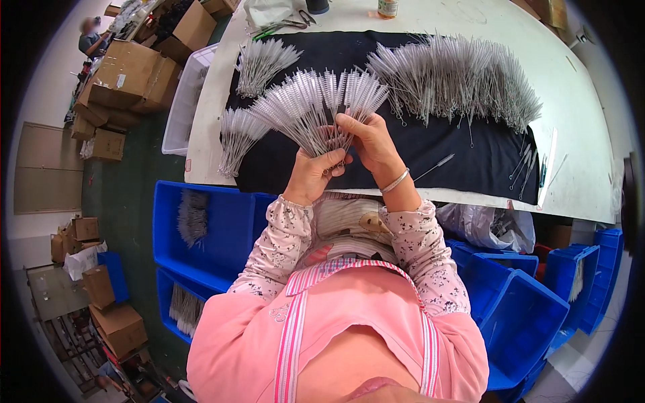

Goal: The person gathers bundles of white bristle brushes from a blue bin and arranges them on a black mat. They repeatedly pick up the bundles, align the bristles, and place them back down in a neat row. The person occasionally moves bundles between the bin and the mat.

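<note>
A fanned bundle of straw-cleaning brushes stands in my hands, white bristles upward and thin wire stems gathered below. Closed round the lower stems is my left hand; looped wire ends show beside its fingers. My right hand, a bangle on its wrist, pinches stems at the right side of the fan; its other fingers are partly hidden behind the bundle. On the dark cloth, a small brush pile lies just left of the bundle, with another pile beyond it. A single brush lies right of my right hand.
A long heap of brushes covers the far right of the cloth, and several loose ones lie near its right edge. Blue bins flank me below the white table. Scissors and a bottle are at the back.
</note>
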Demonstrator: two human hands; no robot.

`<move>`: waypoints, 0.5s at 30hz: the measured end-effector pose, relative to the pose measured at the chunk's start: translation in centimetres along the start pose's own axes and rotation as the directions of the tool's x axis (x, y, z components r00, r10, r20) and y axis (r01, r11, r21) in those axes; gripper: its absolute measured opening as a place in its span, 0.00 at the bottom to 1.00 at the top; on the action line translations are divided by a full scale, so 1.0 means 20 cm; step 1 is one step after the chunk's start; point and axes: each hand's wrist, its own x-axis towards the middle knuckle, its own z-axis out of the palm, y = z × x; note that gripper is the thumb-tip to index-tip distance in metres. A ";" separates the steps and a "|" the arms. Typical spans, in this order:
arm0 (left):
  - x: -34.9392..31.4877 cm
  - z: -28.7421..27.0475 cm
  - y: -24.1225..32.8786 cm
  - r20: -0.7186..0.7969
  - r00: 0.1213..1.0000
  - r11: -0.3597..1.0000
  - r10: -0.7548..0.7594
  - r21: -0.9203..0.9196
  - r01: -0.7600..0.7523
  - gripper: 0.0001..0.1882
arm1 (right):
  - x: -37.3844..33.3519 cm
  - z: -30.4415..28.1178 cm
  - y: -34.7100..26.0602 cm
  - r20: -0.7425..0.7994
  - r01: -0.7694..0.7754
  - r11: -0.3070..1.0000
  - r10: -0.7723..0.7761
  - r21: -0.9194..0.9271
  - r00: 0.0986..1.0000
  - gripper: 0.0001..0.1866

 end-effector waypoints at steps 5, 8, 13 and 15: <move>-0.01 0.01 -0.01 -0.041 0.999 0.997 0.021 0.080 -0.018 0.22 | -0.03 -0.01 0.01 -0.036 -0.027 0.999 0.028 0.038 0.999 0.07; 0.00 0.06 0.02 -0.084 0.995 0.985 0.058 0.166 -0.043 0.21 | 0.01 -0.02 0.06 -0.061 -0.012 0.992 0.020 0.126 0.998 0.08; 0.02 0.03 -0.01 -0.008 1.000 0.979 0.010 0.204 -0.009 0.18 | -0.02 0.00 0.01 -0.057 0.016 0.999 -0.013 0.042 0.998 0.13; 0.02 0.03 -0.03 -0.006 1.000 0.981 -0.016 0.194 0.017 0.16 | -0.03 -0.01 0.00 -0.101 -0.015 0.999 0.020 0.051 0.995 0.11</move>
